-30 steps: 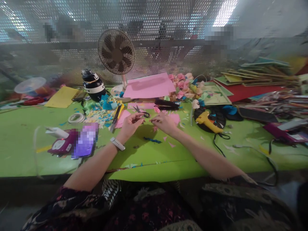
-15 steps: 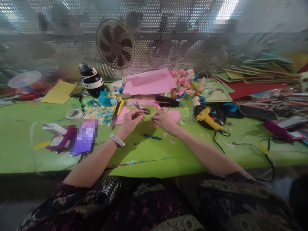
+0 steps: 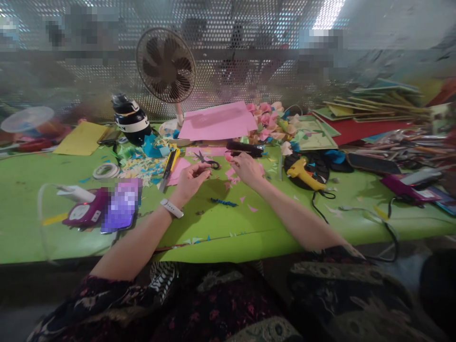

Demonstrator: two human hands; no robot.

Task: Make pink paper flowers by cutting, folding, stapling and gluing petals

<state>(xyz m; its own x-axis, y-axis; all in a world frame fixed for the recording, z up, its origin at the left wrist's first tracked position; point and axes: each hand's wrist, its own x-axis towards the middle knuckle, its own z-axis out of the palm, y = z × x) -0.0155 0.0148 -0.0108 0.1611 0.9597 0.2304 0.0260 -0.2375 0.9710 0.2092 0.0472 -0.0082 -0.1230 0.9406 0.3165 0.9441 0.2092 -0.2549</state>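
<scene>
Left hand: [image 3: 190,179] low over the green bench [image 3: 35,171], white wristband [image 3: 171,208] on the wrist. Thumb and forefinger are drawn together at the tips; anything between them is too small to make out.
Right hand: [image 3: 246,168] palm down, fingers stretched away from the body. Cannot tell whether they are closed on anything.
Pink paper scrap: [image 3: 228,156] on the bench at the right fingertips, on their left side, just short of the black stapler [image 3: 245,148].
Scissors: [image 3: 208,162] small with black handles, lying flat between the two hands. Long axis slants across the bench, blades far-left, handles near-right.
Key relation: scissor handles sit just beyond the left fingertips, so the left hand is the nearer one; the right is near but apart.
Stapler: lies crosswise, just beyond the right hand.
Around: utility knife [image 3: 168,166] left of the left hand, yellow glue gun [image 3: 302,172] well to the right, pink sheet [image 3: 217,121] and fan [image 3: 166,65] behind.
</scene>
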